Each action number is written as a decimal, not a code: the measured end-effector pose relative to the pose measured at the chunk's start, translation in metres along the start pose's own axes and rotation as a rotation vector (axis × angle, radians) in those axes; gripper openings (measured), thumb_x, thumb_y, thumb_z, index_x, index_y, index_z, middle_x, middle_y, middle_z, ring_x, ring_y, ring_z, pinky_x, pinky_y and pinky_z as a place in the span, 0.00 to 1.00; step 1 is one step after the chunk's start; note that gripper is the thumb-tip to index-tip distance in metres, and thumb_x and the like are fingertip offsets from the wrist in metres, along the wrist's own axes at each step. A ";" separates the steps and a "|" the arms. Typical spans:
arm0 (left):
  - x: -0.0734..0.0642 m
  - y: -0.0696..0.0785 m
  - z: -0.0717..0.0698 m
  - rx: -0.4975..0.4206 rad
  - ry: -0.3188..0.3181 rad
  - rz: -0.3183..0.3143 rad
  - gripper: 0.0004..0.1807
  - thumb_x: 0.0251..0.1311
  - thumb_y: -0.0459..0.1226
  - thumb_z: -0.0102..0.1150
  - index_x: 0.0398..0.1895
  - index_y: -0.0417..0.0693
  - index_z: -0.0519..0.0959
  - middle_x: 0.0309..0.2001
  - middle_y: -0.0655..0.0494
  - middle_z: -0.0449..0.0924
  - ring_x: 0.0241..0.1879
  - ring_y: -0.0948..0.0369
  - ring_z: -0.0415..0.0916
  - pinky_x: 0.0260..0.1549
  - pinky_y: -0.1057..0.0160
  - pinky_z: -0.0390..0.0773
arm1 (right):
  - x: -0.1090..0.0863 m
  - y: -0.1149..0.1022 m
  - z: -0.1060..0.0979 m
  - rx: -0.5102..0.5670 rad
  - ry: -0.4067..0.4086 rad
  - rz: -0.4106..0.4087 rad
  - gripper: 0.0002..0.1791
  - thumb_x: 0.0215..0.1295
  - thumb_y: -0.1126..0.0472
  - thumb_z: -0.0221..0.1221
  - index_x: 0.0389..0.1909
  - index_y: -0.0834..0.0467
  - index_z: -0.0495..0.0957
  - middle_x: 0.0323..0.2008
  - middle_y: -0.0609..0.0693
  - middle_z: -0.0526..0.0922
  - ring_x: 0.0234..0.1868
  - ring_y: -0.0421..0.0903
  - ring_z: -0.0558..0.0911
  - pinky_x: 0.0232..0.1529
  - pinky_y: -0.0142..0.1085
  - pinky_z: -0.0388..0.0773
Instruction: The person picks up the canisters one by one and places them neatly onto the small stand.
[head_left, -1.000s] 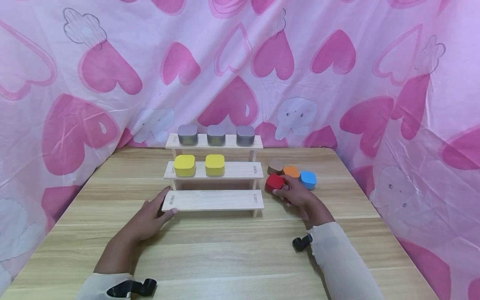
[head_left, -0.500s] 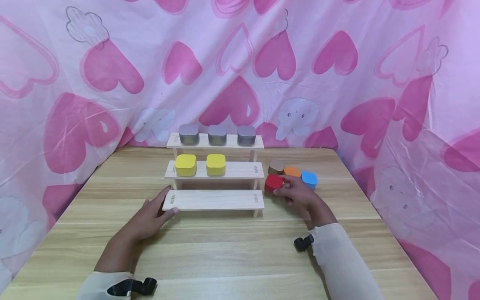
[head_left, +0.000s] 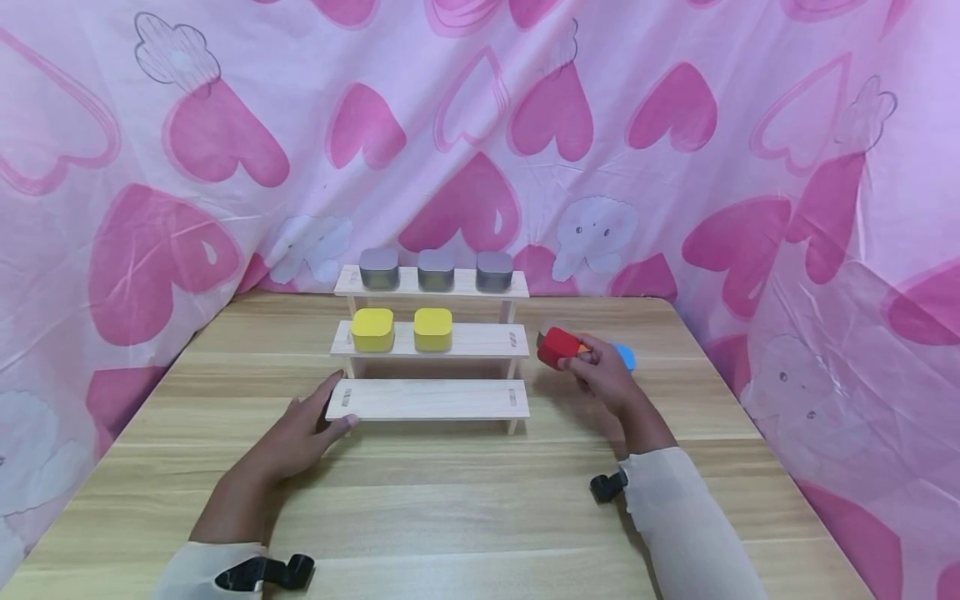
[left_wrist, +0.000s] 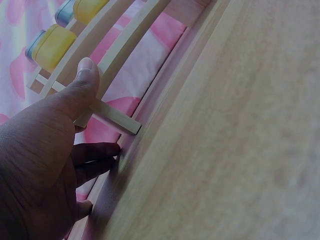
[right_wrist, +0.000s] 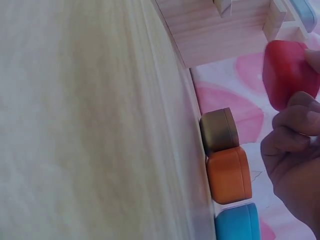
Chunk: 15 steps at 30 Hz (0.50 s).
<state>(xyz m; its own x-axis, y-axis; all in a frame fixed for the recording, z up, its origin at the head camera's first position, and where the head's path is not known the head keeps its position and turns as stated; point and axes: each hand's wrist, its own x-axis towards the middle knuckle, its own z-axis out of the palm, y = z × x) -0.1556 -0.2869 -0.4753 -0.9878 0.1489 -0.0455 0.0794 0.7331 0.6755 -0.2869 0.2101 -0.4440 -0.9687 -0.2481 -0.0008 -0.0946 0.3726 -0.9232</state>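
Observation:
A three-step wooden stand (head_left: 435, 400) stands on the table. My left hand (head_left: 296, 437) grips the left end of its lowest step, thumb on top; in the left wrist view the other fingers (left_wrist: 95, 152) lie near a stand leg. My right hand (head_left: 606, 379) pinches a small red rounded-square tin (head_left: 558, 347) above the table, right of the stand. In the right wrist view, the red tin (right_wrist: 285, 75) is tilted and clear of the tabletop. Two yellow tins (head_left: 372, 330) sit on the middle step, at its left and centre. Three grey tins (head_left: 437, 271) line the top step.
Behind the right hand a brown-gold tin (right_wrist: 219, 130), an orange tin (right_wrist: 230, 175) and a blue tin (right_wrist: 239, 222) stand in a row on the table. A pink heart-patterned cloth (head_left: 480, 100) hangs around the table's back and sides.
My right hand has lifted the red tin off the table, slightly up and to the right, and tilted it. The left hand stays at the stand.

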 end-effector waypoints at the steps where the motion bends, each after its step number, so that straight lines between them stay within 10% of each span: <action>1: 0.000 0.000 0.000 0.000 0.002 0.003 0.53 0.77 0.63 0.57 0.92 0.54 0.43 0.86 0.35 0.58 0.84 0.30 0.53 0.78 0.18 0.43 | 0.000 -0.001 0.001 0.008 0.010 -0.007 0.32 0.72 0.57 0.67 0.76 0.55 0.75 0.26 0.60 0.78 0.24 0.44 0.73 0.27 0.37 0.75; 7: 0.000 -0.001 0.000 -0.001 0.005 0.005 0.52 0.77 0.63 0.57 0.92 0.56 0.43 0.86 0.35 0.57 0.85 0.30 0.52 0.78 0.18 0.40 | -0.004 -0.010 0.005 0.031 0.057 -0.030 0.30 0.73 0.57 0.65 0.74 0.57 0.76 0.20 0.45 0.74 0.23 0.41 0.70 0.25 0.34 0.70; 15: 0.001 -0.001 0.001 -0.005 0.004 0.003 0.52 0.77 0.64 0.56 0.92 0.58 0.43 0.86 0.36 0.58 0.85 0.30 0.52 0.78 0.18 0.40 | -0.004 -0.022 0.007 -0.009 0.108 -0.005 0.33 0.74 0.52 0.65 0.77 0.54 0.74 0.27 0.50 0.78 0.29 0.43 0.74 0.30 0.32 0.76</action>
<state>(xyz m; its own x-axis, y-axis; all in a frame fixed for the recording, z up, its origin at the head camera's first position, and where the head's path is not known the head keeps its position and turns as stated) -0.1561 -0.2870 -0.4763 -0.9881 0.1487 -0.0406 0.0818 0.7291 0.6795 -0.2790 0.1966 -0.4264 -0.9873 -0.1524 0.0454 -0.1009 0.3798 -0.9196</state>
